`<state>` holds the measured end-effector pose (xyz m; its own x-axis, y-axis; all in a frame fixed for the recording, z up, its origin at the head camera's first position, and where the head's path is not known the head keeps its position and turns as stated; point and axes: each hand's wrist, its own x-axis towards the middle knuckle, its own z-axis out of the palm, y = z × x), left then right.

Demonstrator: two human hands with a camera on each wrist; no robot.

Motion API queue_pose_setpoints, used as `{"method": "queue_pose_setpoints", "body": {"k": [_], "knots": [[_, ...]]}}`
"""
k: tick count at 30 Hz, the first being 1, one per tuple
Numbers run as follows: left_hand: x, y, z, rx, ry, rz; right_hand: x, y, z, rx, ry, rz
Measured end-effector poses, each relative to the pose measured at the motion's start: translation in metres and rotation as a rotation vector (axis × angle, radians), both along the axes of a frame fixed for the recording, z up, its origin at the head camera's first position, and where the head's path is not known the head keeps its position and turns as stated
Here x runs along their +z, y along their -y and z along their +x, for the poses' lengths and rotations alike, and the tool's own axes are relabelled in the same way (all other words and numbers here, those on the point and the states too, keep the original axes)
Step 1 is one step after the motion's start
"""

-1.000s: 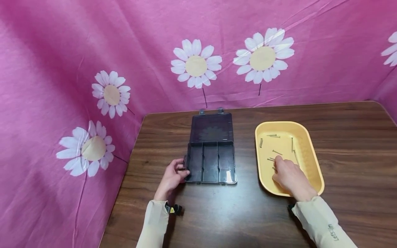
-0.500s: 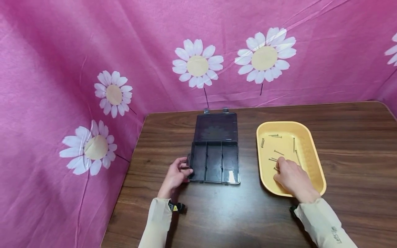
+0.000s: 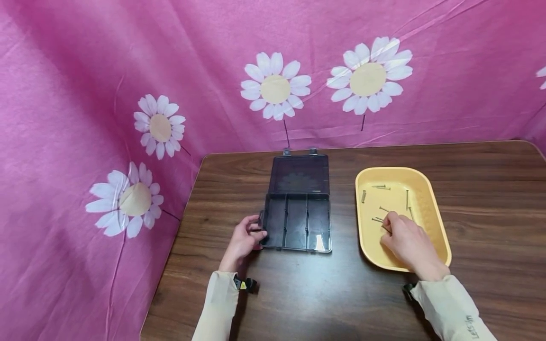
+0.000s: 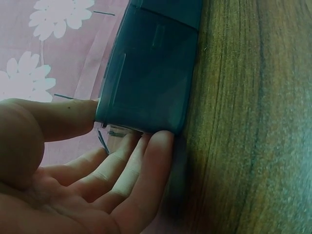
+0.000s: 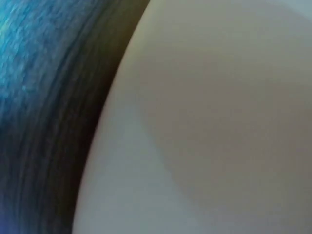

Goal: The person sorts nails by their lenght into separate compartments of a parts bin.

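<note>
A dark see-through compartment box (image 3: pixel 296 221) lies open on the table, its lid (image 3: pixel 299 174) folded back away from me. My left hand (image 3: pixel 243 241) grips its left side; in the left wrist view the thumb presses the rim and the fingertips touch the side wall (image 4: pixel 146 78). Inside the yellow tray (image 3: pixel 439 232), my right hand (image 3: pixel 407 239) pinches a thin screw (image 3: pixel 386 229) between thumb and forefinger, partly hidden by the fingers. Several more screws (image 3: pixel 381 186) lie scattered on the tray floor. The right wrist view holds only the tray's blurred wall (image 5: pixel 195 122) and some table.
The brown wooden table (image 3: pixel 307 303) carries both box and tray, with a strip of wood between them. A pink cloth with daisies (image 3: pixel 213 71) hangs behind the far edge and along the left. Two latches (image 3: pixel 313 151) stick out from the lid's far edge.
The whole head view has shifted slightly, moving the scene to the right. My right thumb and forefinger have closed on a screw in the tray. The left hand stays on the box.
</note>
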<state>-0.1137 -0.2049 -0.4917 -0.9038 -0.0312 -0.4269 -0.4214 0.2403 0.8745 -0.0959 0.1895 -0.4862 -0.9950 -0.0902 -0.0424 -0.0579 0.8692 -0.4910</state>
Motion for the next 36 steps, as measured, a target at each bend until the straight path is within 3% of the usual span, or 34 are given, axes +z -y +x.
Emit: {"method": "queue_pose_setpoints", "body": {"k": [9,16,20,30,36], "knots": [[-0.002,0.002,0.000,0.015,0.012,0.023,0.010,-0.006,0.000,-0.012,-0.041,-0.036],[-0.002,0.003,-0.001,0.008,0.019,0.018,0.012,-0.012,0.002,-0.024,-0.185,-0.105],[-0.002,0.002,-0.001,0.007,0.017,0.018,0.015,-0.015,0.003,-0.044,-0.215,-0.147],[-0.001,0.002,-0.001,0.001,0.019,0.027,0.023,-0.015,0.001,-0.087,-0.225,-0.248],[-0.004,0.003,0.000,0.000,0.008,0.039,0.029,-0.012,0.000,-0.127,-0.204,-0.405]]}}
